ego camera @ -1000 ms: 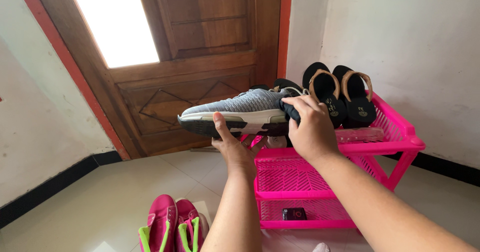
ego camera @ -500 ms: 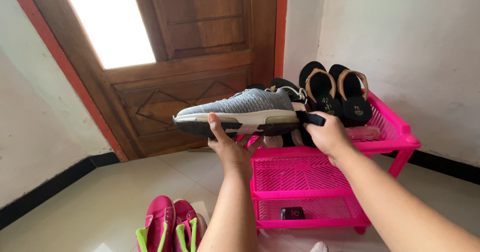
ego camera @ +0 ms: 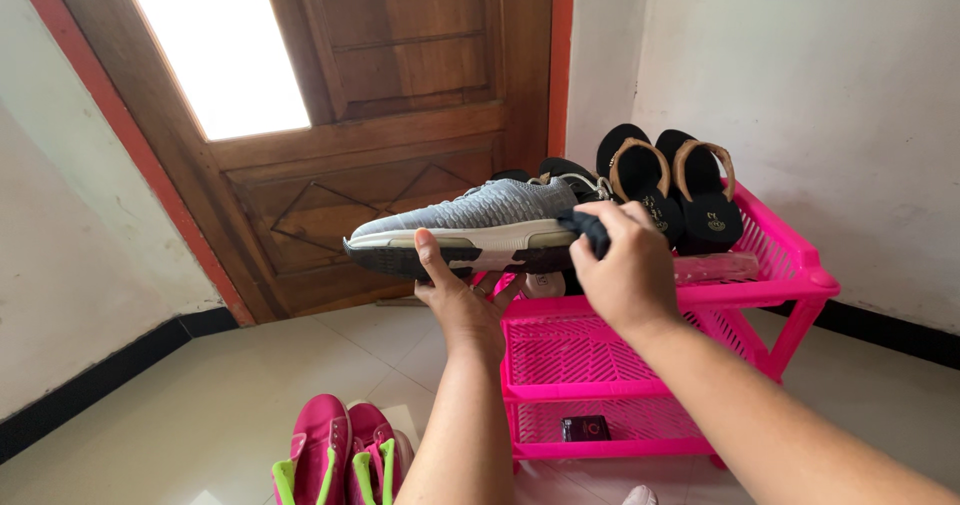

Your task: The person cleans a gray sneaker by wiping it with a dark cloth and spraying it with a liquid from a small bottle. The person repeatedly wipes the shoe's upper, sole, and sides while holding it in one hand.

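Grey knit sneaker with white-and-black sole [ego camera: 470, 227] at frame centre — left hand [ego camera: 462, 300] gripping its sole from beneath, right hand [ego camera: 622, 265] closed on a dark cloth [ego camera: 583, 228] at its heel — above the pink plastic shoe rack [ego camera: 640, 355].

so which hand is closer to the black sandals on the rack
Right. The right hand grips the grey sneaker's heel just left of the black sandals; the left hand holds the sole farther left.

Pink plastic rack [ego camera: 800, 287] against my white wall. Black sandals with tan straps [ego camera: 668, 183] propped upright on top tier. Small dark box [ego camera: 585, 428] on bottom tier. Pink shoes, green laces [ego camera: 343, 457], on floor tiles. Wooden door [ego camera: 400, 95] behind.
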